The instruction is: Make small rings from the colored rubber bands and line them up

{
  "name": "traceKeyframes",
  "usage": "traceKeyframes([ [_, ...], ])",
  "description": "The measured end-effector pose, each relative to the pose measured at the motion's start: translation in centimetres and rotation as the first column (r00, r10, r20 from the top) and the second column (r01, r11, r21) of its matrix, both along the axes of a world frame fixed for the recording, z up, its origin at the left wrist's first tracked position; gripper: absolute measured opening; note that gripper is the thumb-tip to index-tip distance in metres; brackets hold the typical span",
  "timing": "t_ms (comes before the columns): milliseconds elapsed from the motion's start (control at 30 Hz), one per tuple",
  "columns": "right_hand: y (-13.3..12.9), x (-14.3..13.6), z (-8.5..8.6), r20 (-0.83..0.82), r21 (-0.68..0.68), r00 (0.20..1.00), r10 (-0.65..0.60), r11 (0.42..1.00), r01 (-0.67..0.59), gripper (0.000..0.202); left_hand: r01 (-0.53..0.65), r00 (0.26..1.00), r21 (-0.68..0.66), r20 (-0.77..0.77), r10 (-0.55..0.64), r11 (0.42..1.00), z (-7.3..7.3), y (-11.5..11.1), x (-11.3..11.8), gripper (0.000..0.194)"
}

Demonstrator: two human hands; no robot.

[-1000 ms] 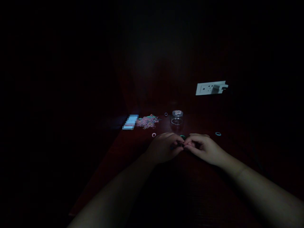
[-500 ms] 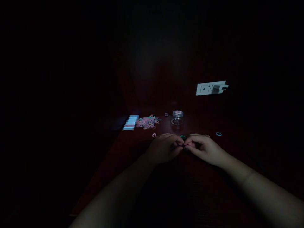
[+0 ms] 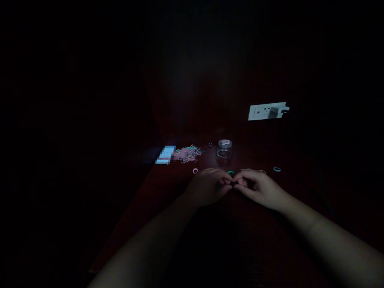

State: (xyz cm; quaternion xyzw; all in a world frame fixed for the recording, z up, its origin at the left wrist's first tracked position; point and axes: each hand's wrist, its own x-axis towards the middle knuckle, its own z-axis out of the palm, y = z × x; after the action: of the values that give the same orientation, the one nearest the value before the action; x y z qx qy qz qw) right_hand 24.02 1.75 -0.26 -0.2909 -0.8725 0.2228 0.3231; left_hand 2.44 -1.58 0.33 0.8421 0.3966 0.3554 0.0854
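My left hand and my right hand meet at the fingertips low over the dark red table. Both are closed in a pinch; what sits between the fingertips is too small and dark to name. Just behind the fingertips a green band shows in part. A pink ring-shaped band lies beyond my left hand, and a pale band is partly hidden behind my right hand. Farther right rests a blue band.
A heap of coloured bands lies beside a lit phone at the back left. A clear lidded jar stands behind my hands, with a small band near it. A white socket with a plug is on the wall.
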Motion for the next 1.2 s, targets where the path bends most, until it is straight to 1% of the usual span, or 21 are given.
traceKeyframes([
  [167, -0.15, -0.08, 0.23, -0.013, 0.002, 1.000, -0.004, 1.000, 0.004, 0.013, -0.003, 1.000, 0.024, -0.003, 0.003, 1.000, -0.04, 0.06, -0.04, 0.013],
  [367, -0.15, -0.19, 0.31, -0.014, 0.019, 1.000, 0.012, 1.000, -0.012, 0.018, 0.006, 1.000, 0.012, 0.001, -0.006, 1.000, 0.05, 0.00, -0.07, 0.013],
  [667, -0.19, -0.15, 0.43, -0.016, 0.041, 0.999, 0.033, 0.999, -0.032, 0.020, -0.006, 1.000, 0.037, 0.001, 0.006, 0.999, -0.08, 0.01, 0.06, 0.013],
  [867, 0.04, -0.09, 0.28, -0.013, 0.044, 0.999, 0.046, 0.998, -0.046, 0.018, -0.002, 1.000, 0.032, 0.006, 0.002, 0.999, -0.22, 0.09, 0.03, 0.012],
  [1100, -0.05, -0.18, 0.30, -0.003, 0.041, 1.000, 0.023, 0.999, -0.023, 0.014, 0.021, 1.000, 0.021, -0.006, -0.021, 1.000, -0.15, 0.06, 0.02, 0.012],
  [1200, -0.08, -0.15, 0.22, -0.001, 0.032, 1.000, 0.020, 0.999, -0.020, 0.013, 0.009, 1.000, 0.020, -0.006, -0.009, 1.000, -0.14, 0.04, 0.05, 0.012],
])
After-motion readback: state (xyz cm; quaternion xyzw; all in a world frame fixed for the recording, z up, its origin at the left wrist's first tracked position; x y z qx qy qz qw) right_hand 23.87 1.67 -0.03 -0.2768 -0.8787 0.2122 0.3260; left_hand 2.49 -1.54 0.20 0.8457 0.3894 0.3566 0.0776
